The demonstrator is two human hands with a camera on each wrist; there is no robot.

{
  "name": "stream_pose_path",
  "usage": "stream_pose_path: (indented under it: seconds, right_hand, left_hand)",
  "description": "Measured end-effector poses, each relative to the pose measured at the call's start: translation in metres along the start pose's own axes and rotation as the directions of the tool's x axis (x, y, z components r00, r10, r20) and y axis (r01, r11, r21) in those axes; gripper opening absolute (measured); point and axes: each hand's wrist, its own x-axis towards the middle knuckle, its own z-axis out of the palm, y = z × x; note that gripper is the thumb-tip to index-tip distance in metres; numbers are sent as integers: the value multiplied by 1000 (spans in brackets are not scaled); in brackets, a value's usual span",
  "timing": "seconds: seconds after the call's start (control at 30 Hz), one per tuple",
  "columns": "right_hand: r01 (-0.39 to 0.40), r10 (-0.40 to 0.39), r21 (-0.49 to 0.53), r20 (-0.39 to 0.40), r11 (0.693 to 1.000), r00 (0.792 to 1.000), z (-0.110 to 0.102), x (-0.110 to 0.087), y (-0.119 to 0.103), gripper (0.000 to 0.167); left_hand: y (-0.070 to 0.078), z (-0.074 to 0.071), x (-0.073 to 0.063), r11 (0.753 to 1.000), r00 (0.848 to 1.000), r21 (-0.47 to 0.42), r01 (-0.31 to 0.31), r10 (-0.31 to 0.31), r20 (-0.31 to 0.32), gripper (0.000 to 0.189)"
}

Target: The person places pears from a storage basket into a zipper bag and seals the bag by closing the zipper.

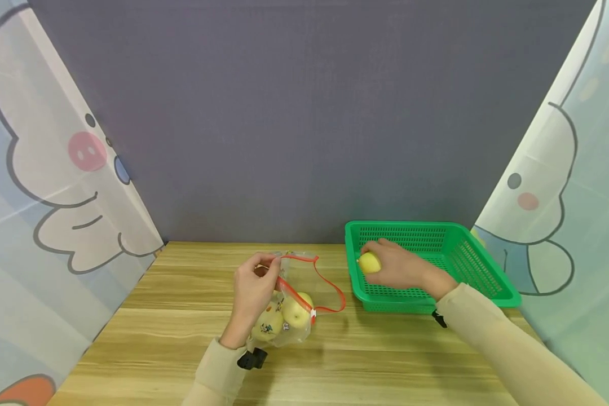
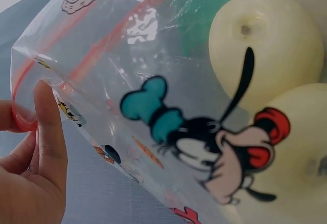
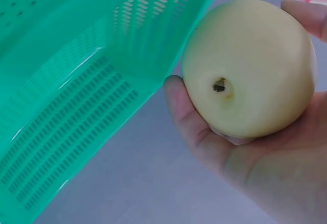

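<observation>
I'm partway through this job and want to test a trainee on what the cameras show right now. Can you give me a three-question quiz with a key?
1. Open question: What is the right hand holding?

2. True or false: The clear bag is zipped fully shut.

3. Fill in the blank: In the head view, the clear bag, gripped by the left hand, is to the ____ of the green basket.

Key:
1. A pale yellow fruit.
2. False: it gapes open at the top.
3. Left.
</observation>
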Motion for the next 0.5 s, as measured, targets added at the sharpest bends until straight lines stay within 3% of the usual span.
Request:
stream_pose_path:
  seconds: [0.5]
  right_hand:
    - [79, -66, 131, -100, 988, 993, 22, -6, -25, 46]
  left_hand:
    - [3, 5, -1, 1000, 1000, -3, -14, 14, -8, 10]
